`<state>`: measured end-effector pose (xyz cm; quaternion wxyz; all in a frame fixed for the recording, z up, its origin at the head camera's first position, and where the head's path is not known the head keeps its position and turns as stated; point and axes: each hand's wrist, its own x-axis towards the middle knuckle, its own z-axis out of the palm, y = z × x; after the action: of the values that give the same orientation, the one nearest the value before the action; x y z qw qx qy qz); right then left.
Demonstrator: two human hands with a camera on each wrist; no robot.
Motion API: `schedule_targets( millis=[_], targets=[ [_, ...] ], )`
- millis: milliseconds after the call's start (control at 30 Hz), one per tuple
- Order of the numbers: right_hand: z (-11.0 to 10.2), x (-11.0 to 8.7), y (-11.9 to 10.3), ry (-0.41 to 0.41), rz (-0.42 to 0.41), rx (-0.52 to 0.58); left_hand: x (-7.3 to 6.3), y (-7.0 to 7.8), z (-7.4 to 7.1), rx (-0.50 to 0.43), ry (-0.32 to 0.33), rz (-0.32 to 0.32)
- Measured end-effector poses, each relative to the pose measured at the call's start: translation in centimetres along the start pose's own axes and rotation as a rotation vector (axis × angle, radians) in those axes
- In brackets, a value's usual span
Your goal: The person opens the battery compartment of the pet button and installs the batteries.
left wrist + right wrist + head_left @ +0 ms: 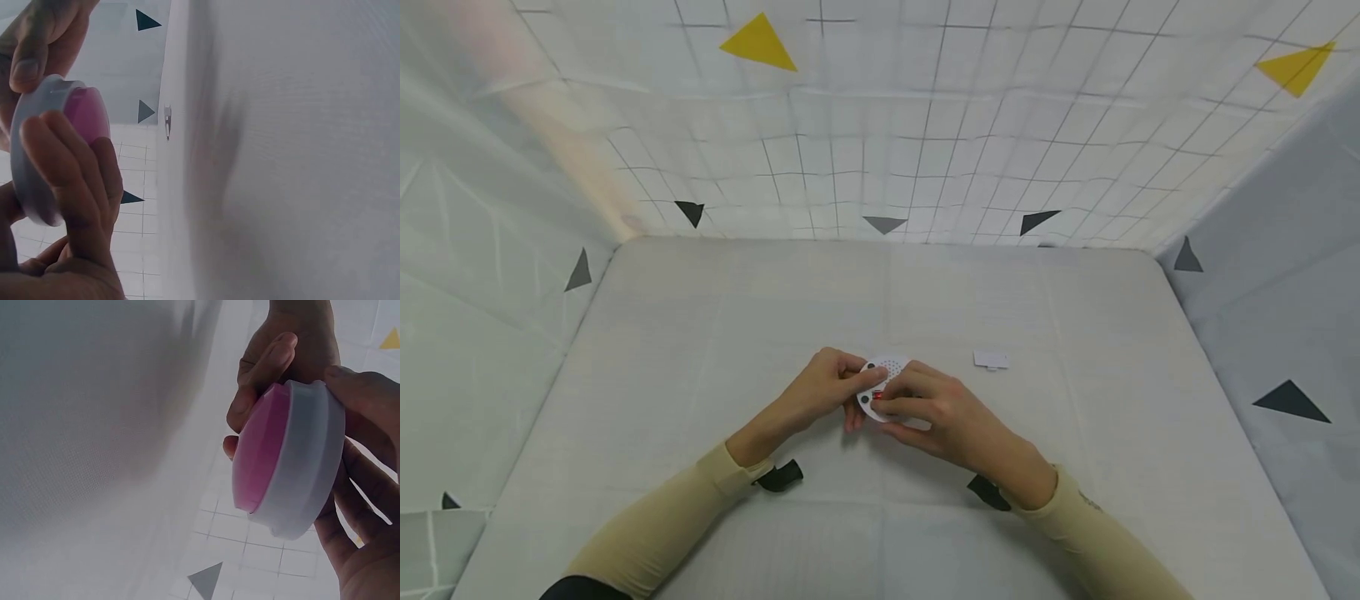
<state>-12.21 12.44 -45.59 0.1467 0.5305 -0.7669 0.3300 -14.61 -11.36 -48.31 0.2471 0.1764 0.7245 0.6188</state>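
A round white push-button sound device (891, 365) is held just above the table, its back with speaker holes and dark round feet turned up. My left hand (823, 385) grips its left side, thumb on the back and fingers underneath on the pink dome (261, 456). With bent fingers, my right hand (951, 412) holds the right side and works at an opened battery compartment, where something small and red (877, 395) shows. Those fingertips partly hide the compartment. Away to the right, a small white battery cover (991, 360) lies on the table.
White cloth covers the table (775, 292). Black marker pieces lie near the left wrist (781, 477) and under the right wrist (987, 493). Pale side walls and a gridded back wall (955, 150) with yellow and dark triangles enclose the table.
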Motion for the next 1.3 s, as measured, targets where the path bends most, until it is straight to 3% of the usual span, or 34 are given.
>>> schedule_targets(
  millis=[167,367,667,1300],
  targets=[
    [-0.2,0.1,-0.1,0.014,-0.007,0.001,0.0,0.1,0.1,0.008,0.004,-0.002],
    [-0.8,0.4,0.1,0.113,-0.048,-0.005,0.1,0.2,0.1,-0.002,0.019,-0.009],
    [-3.1,-0.1,0.7,0.082,0.178,-0.103,0.2,0.3,0.1,-0.020,0.040,-0.042],
    [-4.8,-1.0,2.9,0.169,0.245,-0.155,0.3,0.2,0.1,-0.054,0.043,-0.096]
  ],
)
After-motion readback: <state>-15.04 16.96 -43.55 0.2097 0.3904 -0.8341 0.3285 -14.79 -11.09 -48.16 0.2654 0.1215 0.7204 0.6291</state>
